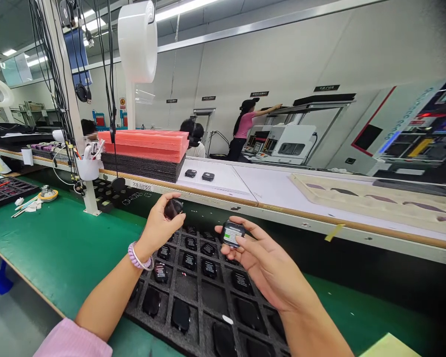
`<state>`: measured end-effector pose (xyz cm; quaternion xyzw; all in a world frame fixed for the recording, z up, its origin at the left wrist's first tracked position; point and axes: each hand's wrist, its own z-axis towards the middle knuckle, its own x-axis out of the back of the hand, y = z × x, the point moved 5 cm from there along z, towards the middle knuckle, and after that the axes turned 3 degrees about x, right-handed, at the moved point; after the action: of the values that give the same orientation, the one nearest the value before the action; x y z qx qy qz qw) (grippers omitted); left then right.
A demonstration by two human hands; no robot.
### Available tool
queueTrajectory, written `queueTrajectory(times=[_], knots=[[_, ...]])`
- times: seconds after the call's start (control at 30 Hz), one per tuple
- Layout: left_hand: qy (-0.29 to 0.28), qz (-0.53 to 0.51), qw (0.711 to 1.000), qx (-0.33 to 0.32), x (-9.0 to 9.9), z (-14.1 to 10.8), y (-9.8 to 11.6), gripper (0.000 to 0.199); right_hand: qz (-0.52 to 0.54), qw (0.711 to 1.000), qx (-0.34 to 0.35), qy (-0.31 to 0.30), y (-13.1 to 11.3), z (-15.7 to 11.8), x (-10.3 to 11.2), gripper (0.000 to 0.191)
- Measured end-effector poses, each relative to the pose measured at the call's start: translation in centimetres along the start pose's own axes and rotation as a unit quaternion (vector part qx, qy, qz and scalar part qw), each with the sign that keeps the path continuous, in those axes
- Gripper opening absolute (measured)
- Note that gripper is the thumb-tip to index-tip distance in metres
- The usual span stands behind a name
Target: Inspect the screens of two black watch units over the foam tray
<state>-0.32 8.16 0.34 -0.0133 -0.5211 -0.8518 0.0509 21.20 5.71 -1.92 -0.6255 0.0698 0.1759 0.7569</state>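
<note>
Your right hand (271, 263), right of centre: closed on one lit watch-like device (232, 234), likely light, rigid, slick-glassed, best pinched by its edges; left hand (159, 225), centre: gripping a dark device (173, 209).

Two held devices (233, 233), two black cases (208, 176) on the shelf (245, 173), one white cup (88, 169), one pink foam stack (143, 145)

A small, glossy black device with rounded corners (173, 209) is held tilted in the left hand (161, 227), its face dark and partly covered by the fingers. A second black, rounded-square device (232, 233), held tilted in the right hand (262, 258), shows a white face with a green patch and fine, unreadable markings. Both are above the black foam tray (213, 296), apart from each other.
</note>
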Motion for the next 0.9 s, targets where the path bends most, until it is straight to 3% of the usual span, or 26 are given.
queueTrajectory(times=[0.27,0.9], knots=[[0.02,0.053,0.998,-0.026,-0.2,-0.7,1.3,0.045,-0.013,1.0,0.002,-0.008,0.3,0.1,0.1,0.061],[0.013,0.061,0.997,-0.053,-0.3,-1.0,2.1,0.042,-0.016,1.0,0.02,0.012,0.0,0.0,0.3,0.058]])
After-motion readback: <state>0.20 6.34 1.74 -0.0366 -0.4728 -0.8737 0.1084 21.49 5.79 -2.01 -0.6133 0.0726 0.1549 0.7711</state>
